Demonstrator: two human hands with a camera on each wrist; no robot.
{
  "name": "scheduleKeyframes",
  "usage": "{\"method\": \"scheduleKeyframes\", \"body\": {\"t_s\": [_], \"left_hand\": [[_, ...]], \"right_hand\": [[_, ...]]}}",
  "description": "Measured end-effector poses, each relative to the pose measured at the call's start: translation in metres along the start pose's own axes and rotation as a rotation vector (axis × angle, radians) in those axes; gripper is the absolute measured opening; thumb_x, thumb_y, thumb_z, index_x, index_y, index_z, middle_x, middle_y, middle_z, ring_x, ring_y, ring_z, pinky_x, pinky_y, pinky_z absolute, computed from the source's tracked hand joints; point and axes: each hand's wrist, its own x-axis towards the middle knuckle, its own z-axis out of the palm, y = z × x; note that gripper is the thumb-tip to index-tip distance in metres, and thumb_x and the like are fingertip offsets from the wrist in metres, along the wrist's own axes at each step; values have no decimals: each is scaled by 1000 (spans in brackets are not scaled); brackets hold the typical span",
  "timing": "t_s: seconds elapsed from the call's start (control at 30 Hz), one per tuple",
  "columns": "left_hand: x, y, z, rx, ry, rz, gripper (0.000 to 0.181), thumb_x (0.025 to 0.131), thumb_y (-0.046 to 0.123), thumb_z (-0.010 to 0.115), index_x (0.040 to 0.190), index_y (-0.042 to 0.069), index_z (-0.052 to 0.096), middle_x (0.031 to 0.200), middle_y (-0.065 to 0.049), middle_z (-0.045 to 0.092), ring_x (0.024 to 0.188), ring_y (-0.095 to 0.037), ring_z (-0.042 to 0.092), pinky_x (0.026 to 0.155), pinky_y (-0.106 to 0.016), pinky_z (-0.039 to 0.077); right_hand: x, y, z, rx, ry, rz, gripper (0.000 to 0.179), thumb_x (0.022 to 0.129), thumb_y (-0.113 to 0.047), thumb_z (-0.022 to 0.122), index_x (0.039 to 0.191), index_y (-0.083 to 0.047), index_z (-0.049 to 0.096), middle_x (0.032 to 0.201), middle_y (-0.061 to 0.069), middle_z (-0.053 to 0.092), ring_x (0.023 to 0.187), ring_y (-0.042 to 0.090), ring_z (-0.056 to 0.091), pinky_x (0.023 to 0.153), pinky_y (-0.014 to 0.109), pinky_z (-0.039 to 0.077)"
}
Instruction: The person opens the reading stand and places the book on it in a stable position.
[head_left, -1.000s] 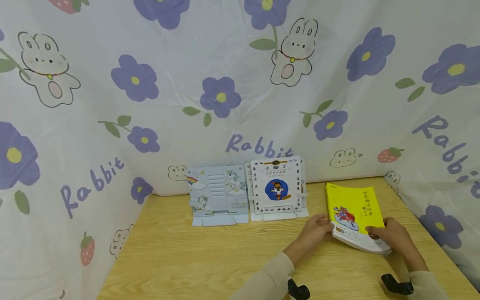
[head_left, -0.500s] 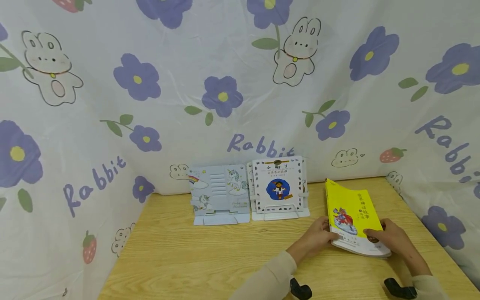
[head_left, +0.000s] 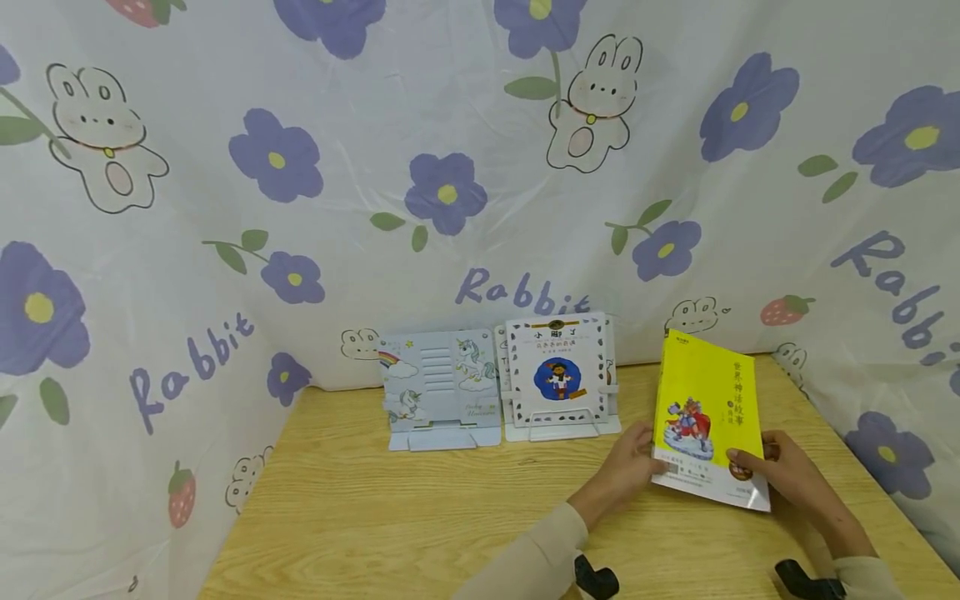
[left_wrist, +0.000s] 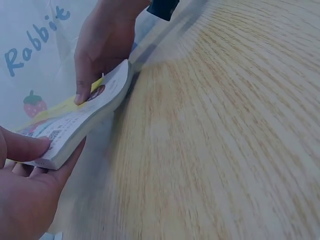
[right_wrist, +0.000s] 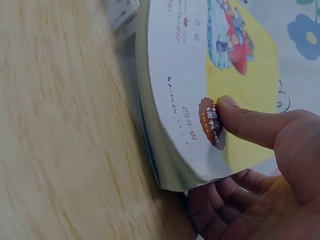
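A yellow and white paperback book (head_left: 705, 417) is held between both hands at the right side of the table, its far edge tipped up. My left hand (head_left: 622, 467) grips its lower left corner, thumb on the cover and fingers underneath, as the left wrist view shows. On the opposite edge, my right hand (head_left: 798, 479) pinches the book with the thumb beside a brown round badge (right_wrist: 212, 123) and the fingers curled below. The book's lower page edges (right_wrist: 162, 155) bow slightly in the right wrist view.
Left of the book stands a white-bordered picture book (head_left: 557, 375) on a white stand (head_left: 562, 433). Beside it is a pale blue unicorn book stand (head_left: 438, 383). A rabbit-and-flower curtain (head_left: 360, 108) hangs behind the wooden table (head_left: 405, 517).
The book's far edge has risen, so its cover faces me more. Both hands keep hold of it, with the left thumb shifted slightly on the lower left corner.
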Motion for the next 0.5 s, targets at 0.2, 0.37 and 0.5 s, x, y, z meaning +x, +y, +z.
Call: {"method": "scheduleKeyframes", "body": {"t_s": [0.2,0.37,0.5], "left_hand": [[-2,6,-7,52,-17,55,60,91,-12,60,144,14,55,137,-1,69,113,-13,72,97,-28,60],[-5,12,-12,38,-14,94,58,91,-13,60,143,15,57,136,0,70,112,-11,71,96,-26,60],[-5,14,-19,7,0,112,61,92,-15,59,146,14,56,134,-1,70,111,-13,71,96,-28,61]], "right_hand": [[-1,-4,0,70,14,-7,88,106,-54,61,149,16,28,140,39,49,121,45,57,98,51,50],[-3,-9,4,186,5,-69,80,110,-47,57,152,11,21,149,42,46,109,19,67,92,40,57],[-6,-11,10,288,27,-163,67,111,-37,59,151,4,24,138,22,65,98,-3,67,80,26,60]]}}
